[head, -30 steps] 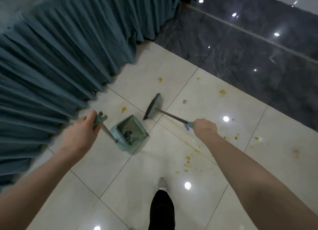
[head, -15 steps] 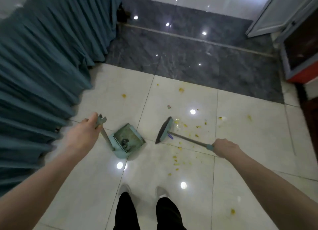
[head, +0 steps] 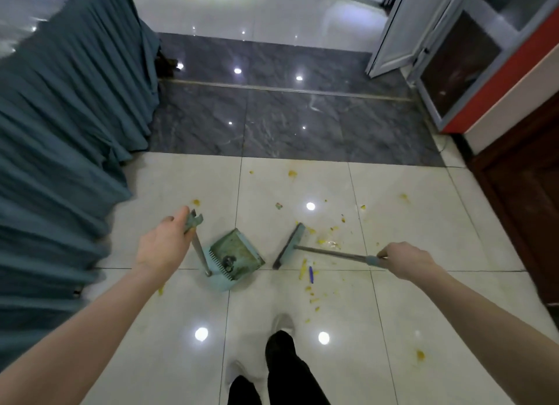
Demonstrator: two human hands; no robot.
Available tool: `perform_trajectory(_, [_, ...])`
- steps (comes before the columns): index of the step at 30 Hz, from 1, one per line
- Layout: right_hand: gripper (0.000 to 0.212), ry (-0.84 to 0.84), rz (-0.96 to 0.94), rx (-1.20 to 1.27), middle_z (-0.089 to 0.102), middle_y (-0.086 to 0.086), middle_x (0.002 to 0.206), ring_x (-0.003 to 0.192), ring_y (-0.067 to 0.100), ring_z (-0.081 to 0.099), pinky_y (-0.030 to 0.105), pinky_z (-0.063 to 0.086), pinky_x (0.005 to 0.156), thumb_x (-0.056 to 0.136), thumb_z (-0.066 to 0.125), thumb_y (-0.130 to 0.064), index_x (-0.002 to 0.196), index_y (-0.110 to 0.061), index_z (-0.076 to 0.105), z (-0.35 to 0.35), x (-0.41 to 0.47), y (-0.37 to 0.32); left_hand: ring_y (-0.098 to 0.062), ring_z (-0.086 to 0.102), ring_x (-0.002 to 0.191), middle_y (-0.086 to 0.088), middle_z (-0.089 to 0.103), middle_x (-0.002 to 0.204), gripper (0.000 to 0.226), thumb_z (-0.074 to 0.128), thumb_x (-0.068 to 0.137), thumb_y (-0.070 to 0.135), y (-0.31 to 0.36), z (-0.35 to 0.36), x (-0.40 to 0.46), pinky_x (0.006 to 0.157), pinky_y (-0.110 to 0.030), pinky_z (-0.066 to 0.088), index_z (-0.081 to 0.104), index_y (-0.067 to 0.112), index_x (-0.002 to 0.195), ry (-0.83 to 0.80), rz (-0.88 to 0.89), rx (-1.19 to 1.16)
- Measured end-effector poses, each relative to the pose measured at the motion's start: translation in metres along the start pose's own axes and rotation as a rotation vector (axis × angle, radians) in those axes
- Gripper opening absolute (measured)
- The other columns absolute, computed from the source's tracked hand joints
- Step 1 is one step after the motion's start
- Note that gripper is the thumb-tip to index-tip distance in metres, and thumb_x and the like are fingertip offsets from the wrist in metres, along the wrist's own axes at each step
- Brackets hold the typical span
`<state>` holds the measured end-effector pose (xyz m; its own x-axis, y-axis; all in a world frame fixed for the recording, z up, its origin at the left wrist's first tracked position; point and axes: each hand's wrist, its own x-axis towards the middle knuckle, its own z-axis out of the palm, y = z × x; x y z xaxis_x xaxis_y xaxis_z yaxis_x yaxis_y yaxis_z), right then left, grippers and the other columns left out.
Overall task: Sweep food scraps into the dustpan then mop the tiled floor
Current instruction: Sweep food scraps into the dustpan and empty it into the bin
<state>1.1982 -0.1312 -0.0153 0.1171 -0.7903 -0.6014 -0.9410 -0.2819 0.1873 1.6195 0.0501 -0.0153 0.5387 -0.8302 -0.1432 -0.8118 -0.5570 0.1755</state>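
A pale teal dustpan (head: 233, 256) stands on the cream tiled floor (head: 348, 314), with some dark debris inside. My left hand (head: 163, 247) grips the top of its upright handle. My right hand (head: 405, 261) holds the end of a short broom's handle; the broom head (head: 289, 245) rests on the floor just right of the dustpan's mouth. Yellow food scraps (head: 328, 238) lie scattered right of and behind the broom head, and more sit near a small blue object (head: 310, 274) below the handle.
A teal pleated table skirt (head: 60, 162) hangs along the left. A band of dark grey tiles (head: 287, 123) runs ahead. A white door and glass cabinet with red trim (head: 484, 71) stand at the right, dark wood (head: 520, 208) below. My legs and shoes (head: 281, 371) are at the bottom.
The view has swung right and up, showing more floor ahead and the cabinet. The broom head has moved to the right side of the dustpan, among the scraps. Both hands keep their grips.
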Motion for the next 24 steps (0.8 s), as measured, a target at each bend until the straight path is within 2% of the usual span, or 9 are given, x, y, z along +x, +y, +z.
perform_trajectory(5, [0.025,0.060,-0.047,0.114,0.063,-0.001,0.085,0.079,0.022,0.061,0.028,0.042,0.064,0.096,0.045,-0.039,0.100,-0.031,0.068,-0.027,0.051,-0.047,-0.034,0.058,0.068,-0.006,0.052,0.082,0.022,0.047,0.095,0.038,-0.002,-0.005,0.037,0.057,-0.038,0.047,0.038,0.023,0.108,0.004,0.005,0.012])
perform_trajectory(11, [0.024,0.099,-0.140,0.161,0.060,0.002,0.085,0.079,0.024,0.059,0.029,0.043,0.066,0.095,0.045,-0.026,0.102,-0.025,0.068,-0.098,0.166,-0.121,-0.026,0.048,0.063,-0.005,0.054,0.084,0.022,0.047,0.096,0.039,0.006,-0.017,0.123,0.053,-0.034,0.037,0.038,0.024,0.110,0.012,-0.066,0.066])
perform_trajectory(13, [0.025,0.100,-0.145,0.183,0.057,0.000,0.084,0.078,0.024,0.056,0.028,0.043,0.067,0.094,0.046,-0.022,0.106,-0.025,0.067,-0.122,0.211,-0.144,-0.024,0.050,0.064,-0.004,0.054,0.084,0.023,0.047,0.096,0.040,0.011,-0.018,0.159,0.052,-0.034,0.039,0.039,0.025,0.112,0.012,-0.065,0.089])
perform_trajectory(16, [0.028,0.072,-0.158,0.227,0.057,0.002,0.093,0.083,0.025,0.055,0.029,0.043,0.072,0.094,0.047,-0.021,0.114,-0.024,0.066,-0.146,0.276,-0.178,-0.025,0.054,0.066,-0.003,0.055,0.086,0.024,0.047,0.096,0.040,0.021,-0.012,0.210,0.053,-0.034,0.042,0.037,0.026,0.112,0.011,-0.078,0.104])
perform_trajectory(19, [0.031,0.027,-0.169,0.252,0.062,0.007,0.111,0.100,0.029,0.062,0.028,0.043,0.076,0.095,0.047,-0.021,0.121,-0.019,0.063,-0.159,0.321,-0.205,-0.028,0.056,0.066,-0.005,0.058,0.086,0.020,0.047,0.096,0.039,0.029,-0.003,0.247,0.054,-0.035,0.043,0.036,0.026,0.106,0.026,-0.106,0.089])
perform_trajectory(24, [0.033,-0.031,-0.113,0.167,0.061,0.010,0.122,0.112,0.030,0.060,0.032,0.045,0.086,0.094,0.048,-0.016,0.125,-0.011,0.060,-0.161,0.337,-0.210,-0.024,0.052,0.064,-0.003,0.055,0.083,0.020,0.045,0.096,0.040,0.037,0.000,0.281,0.054,-0.036,0.042,0.035,0.025,0.105,0.013,-0.082,0.080])
